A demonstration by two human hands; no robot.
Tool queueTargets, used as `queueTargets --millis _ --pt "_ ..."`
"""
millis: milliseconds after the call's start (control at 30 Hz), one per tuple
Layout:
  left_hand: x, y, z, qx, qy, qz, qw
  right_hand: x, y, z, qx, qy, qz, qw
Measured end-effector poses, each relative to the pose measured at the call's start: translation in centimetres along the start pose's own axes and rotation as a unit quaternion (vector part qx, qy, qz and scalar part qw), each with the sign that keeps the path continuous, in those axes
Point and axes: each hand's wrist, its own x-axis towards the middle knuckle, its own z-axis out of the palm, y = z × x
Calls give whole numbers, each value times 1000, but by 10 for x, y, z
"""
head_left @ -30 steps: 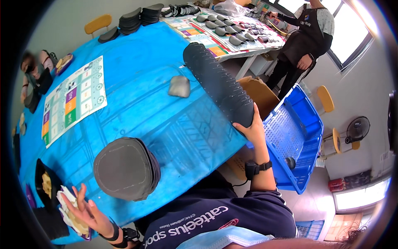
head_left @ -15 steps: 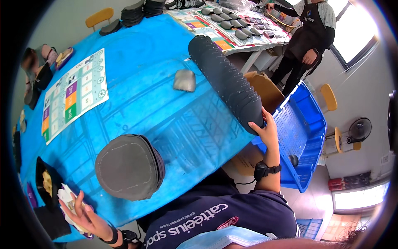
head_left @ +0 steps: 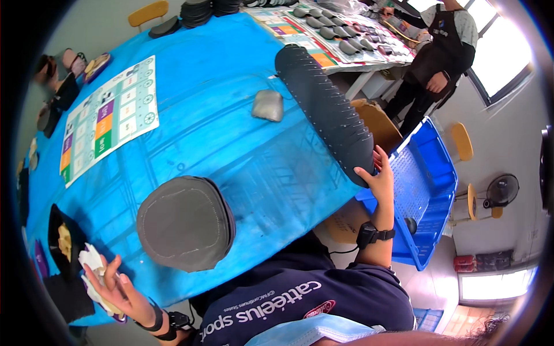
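Left hand: the left hand (head_left: 115,288) grips a crumpled white cloth (head_left: 92,268) at the near left corner of the blue table (head_left: 219,115).
Middle: a stack of round grey pads (head_left: 184,222) lies flat just right of that hand.
Small piece: a grey pad (head_left: 267,105) lies alone further back.
Right hand: the right hand (head_left: 378,179) clasps the near end of a long row of dark soles (head_left: 326,109) over the table's right edge, beside a blue crate (head_left: 430,190).
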Motion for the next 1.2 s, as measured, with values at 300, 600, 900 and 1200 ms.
queueTargets --millis 300,600,900,1200 --pt "2 6 16 -34 7 4 999 1 -12 1 -16 -28 10 999" --pt "-9 5 -9 -41 14 -18 999 23 -143 52 -116 -123 -257 951" --pt "-27 19 -43 -41 64 -37 996 131 -148 179 -392 -317 -257 825" --pt "-35 11 -54 -70 88 -51 992 121 -164 147 -48 -343 -237 908"
